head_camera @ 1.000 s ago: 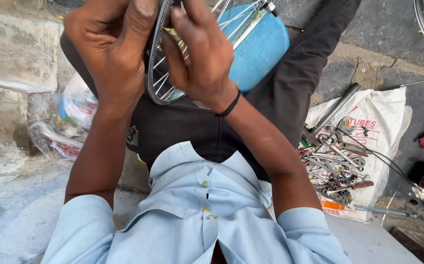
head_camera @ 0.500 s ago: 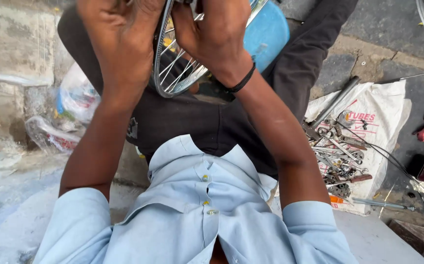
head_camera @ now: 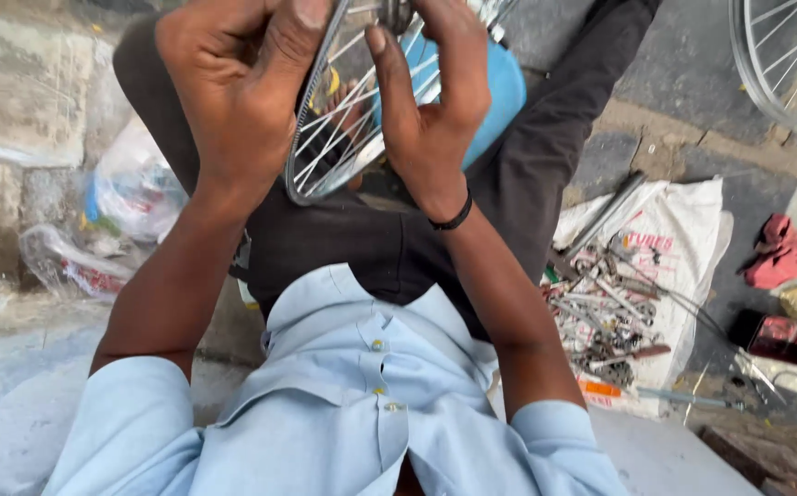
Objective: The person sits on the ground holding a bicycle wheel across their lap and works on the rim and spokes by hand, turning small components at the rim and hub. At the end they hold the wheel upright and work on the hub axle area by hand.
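Rough stone and grey pavement fill the background, with a white sack (head_camera: 683,239) spread at the right of the frame and a heap of metal tools (head_camera: 605,312) lying on it. A red rag (head_camera: 789,253) sits further right, and crumpled plastic bags (head_camera: 118,197) lie at the left.

Head view: a small spoked wheel (head_camera: 339,138) is held up at the top centre, over dark trousers and a blue container (head_camera: 495,87) behind it. The left hand (head_camera: 238,92) is closed around the rim's left side, thumb over the edge. The right hand (head_camera: 431,101) is clamped on the hub area, fingers curled, a black band at the wrist.

Compared with half a second ago, the wheel sits tilted more edge-on and the blue container shows more beside the right hand; both hands keep their grip, so the work on the wheel seems to go on, the rim being turned between them.

Another wheel (head_camera: 784,55) shows at the upper right corner.
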